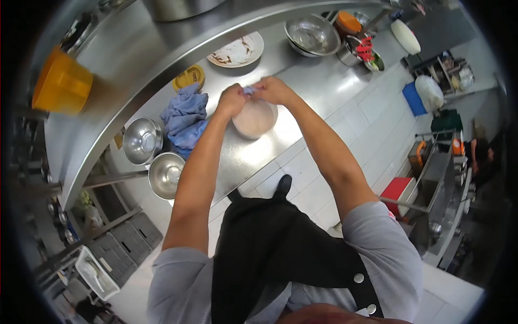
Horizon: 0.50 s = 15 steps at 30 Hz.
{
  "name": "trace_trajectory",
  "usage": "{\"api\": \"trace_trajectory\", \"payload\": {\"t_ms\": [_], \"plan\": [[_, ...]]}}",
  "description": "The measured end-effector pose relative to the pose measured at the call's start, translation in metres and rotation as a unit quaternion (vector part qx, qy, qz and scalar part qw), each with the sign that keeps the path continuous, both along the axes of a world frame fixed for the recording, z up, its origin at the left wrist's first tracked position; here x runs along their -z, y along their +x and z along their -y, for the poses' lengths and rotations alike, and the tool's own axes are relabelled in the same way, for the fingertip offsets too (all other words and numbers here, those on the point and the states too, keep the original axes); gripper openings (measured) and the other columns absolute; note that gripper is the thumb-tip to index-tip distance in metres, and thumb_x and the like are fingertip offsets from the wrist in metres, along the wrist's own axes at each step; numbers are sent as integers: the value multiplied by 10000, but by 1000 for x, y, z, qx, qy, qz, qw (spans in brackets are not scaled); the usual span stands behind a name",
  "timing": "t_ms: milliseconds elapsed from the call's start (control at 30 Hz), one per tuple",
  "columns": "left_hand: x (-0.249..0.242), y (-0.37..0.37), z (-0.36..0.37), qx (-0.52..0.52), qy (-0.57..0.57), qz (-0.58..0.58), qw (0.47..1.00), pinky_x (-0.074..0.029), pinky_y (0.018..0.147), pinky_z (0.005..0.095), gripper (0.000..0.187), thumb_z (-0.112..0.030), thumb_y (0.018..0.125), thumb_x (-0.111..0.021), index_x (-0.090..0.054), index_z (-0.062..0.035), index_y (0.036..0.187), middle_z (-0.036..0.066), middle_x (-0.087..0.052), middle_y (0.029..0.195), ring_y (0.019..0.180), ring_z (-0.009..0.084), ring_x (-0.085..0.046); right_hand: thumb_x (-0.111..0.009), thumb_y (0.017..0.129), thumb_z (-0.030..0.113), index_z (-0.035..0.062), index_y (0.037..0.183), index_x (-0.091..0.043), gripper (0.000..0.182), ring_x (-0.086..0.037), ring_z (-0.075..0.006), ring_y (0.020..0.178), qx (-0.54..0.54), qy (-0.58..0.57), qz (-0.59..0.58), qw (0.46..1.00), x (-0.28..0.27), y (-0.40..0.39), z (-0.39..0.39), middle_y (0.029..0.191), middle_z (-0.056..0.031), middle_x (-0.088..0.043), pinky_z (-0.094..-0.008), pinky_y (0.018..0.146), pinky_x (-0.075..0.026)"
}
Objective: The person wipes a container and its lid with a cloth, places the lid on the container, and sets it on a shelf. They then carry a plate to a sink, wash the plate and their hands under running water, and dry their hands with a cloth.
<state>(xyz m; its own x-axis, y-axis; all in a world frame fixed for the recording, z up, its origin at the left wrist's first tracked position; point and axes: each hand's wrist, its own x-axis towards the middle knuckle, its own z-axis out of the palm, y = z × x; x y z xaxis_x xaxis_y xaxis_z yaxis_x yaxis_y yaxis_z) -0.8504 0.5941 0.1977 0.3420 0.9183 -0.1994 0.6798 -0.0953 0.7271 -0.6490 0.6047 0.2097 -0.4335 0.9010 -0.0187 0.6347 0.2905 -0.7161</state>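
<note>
Over a round, pale translucent tub (pixel 255 120) on the steel counter, my left hand (pixel 233 100) and my right hand (pixel 272 90) come close together. Both are closed on a small bunched piece of blue cloth (pixel 249 90) between them, at the tub's far rim. The fingertips are partly hidden by the hands themselves. Left of my left hand lies a crumpled heap of blue cloths (pixel 185 116). Just behind that heap sits a yellow round lid (pixel 189 78). A white plate with brown smears (pixel 237 51) rests beyond my hands.
Steel bowls (pixel 143 141) stand at the counter's left end, and larger ones (pixel 312 35) at the back right. Red-handled tools (pixel 365 49) stick out of a metal pot nearby. A raised steel shelf (pixel 127 48) overhangs the back, carrying an orange-yellow container (pixel 62 81).
</note>
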Motion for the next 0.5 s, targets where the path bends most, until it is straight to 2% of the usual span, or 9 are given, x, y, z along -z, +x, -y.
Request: {"api": "trace_trajectory", "payload": {"t_ms": [33, 100, 133, 200, 267, 333, 367, 433, 500], "plan": [[5, 1, 3, -94, -1, 47, 994, -523, 775, 412, 294, -245, 834, -740, -648, 5, 959, 193, -702, 914, 839, 310, -667, -634, 882, 304, 93, 984, -768, 270, -685, -374, 766, 14, -3, -11, 1000, 5, 2, 10, 852, -225, -701, -484, 719, -543], [13, 0, 11, -238, -1, 107, 965, -526, 757, 406, 313, -228, 843, -740, -672, 38, 994, 195, -707, 916, 804, 295, -663, -621, 927, 301, 51, 964, -750, 284, -658, -400, 782, 164, 142, -8, 976, 15, 0, 43, 839, -245, -681, -497, 727, -520], [15, 2, 20, -228, -4, 97, 969, -526, 757, 406, 313, -228, 843, -740, -672, 38, 994, 195, -707, 916, 804, 295, -663, -611, 947, 308, 28, 994, -736, 310, -643, -407, 783, 260, 132, -39, 956, 12, -13, 77, 833, -255, -659, -503, 723, -505], [13, 8, 32, -345, 63, 78, 933, -529, 759, 405, 308, -241, 860, -745, -679, 37, 975, 192, -709, 915, 811, 291, -668, -595, 990, 316, -39, 1076, -682, 375, -593, -421, 771, 376, 122, -152, 906, 18, -44, 140, 804, -262, -586, -496, 695, -465], [20, 3, 32, -317, 73, 55, 944, -527, 774, 400, 306, -234, 879, -731, -687, 43, 1002, 195, -713, 934, 837, 295, -671, -578, 1022, 253, -49, 1132, -651, 329, -600, -354, 788, 403, 61, -266, 874, 22, -65, 174, 872, -223, -589, -457, 705, -468], [34, -9, 26, -281, 91, 28, 955, -525, 789, 395, 307, -226, 898, -718, -695, 50, 1029, 198, -717, 953, 862, 298, -675, -545, 1045, 214, -55, 1232, -614, 335, -595, -288, 1012, 372, 52, -302, 876, 33, -65, 192, 1103, -207, -608, -381, 886, -475], [47, -15, 22, -253, 150, 32, 955, -527, 828, 387, 318, -226, 916, -692, -697, 50, 1073, 223, -721, 991, 893, 325, -693, -545, 1045, 214, -55, 1232, -614, 335, -595, -288, 1012, 389, 56, -317, 863, 42, -71, 198, 1103, -207, -608, -381, 886, -475], [34, -9, 27, -205, 211, 23, 956, -528, 866, 379, 333, -226, 934, -667, -699, 50, 1117, 248, -725, 1030, 925, 352, -711, -532, 1046, 259, -44, 1386, -536, 456, -532, -417, 1279, 421, 148, -295, 845, 53, -94, 201, 1409, -284, -507, -387, 1077, -424], [3, 5, 38, -175, 79, -17, 981, -516, 928, 357, 343, -191, 980, -613, -686, 63, 1198, 246, -724, 1110, 1021, 299, -705, -513, 1050, 268, -43, 1440, -479, 500, -481, -422, 1344, 454, 159, -294, 826, 50, -108, 197, 1489, -286, -436, -384, 1129, -378]]}}
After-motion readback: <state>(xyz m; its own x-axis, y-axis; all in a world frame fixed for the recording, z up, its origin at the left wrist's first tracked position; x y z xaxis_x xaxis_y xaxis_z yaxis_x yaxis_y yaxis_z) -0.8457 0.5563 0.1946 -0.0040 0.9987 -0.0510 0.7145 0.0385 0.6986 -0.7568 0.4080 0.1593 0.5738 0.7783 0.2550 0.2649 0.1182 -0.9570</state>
